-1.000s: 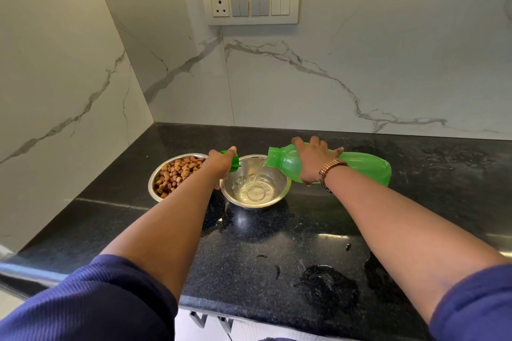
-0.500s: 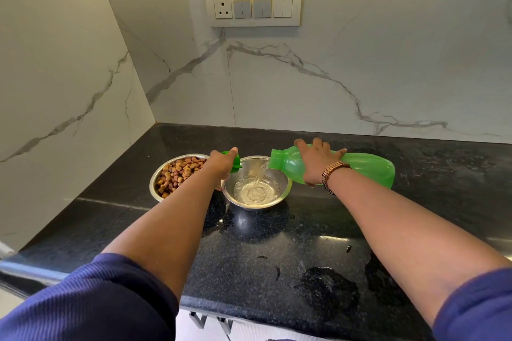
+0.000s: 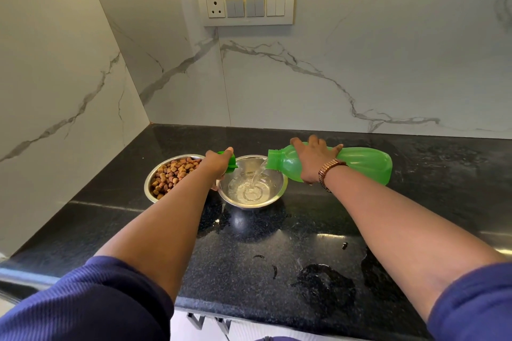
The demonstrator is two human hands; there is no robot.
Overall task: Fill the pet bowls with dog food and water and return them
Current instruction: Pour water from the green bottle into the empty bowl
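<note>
Two shiny steel bowls (image 3: 253, 188) are gleaming on the glossy, speckled black stone surface (image 3: 249, 252). Right of the fingers (image 3: 302, 144), the translucent green plastic bottle (image 3: 360, 165) is looking smooth.

Counter (image 3: 415, 174): black speckled stone, glossy, across the lower frame; wet patches (image 3: 327, 282) at lower right. Walls (image 3: 388, 63): white marble with grey veining, meeting in a corner at upper left. Switch panel (image 3: 245, 4): cream, one socket, three switch plates, upper centre.
</note>
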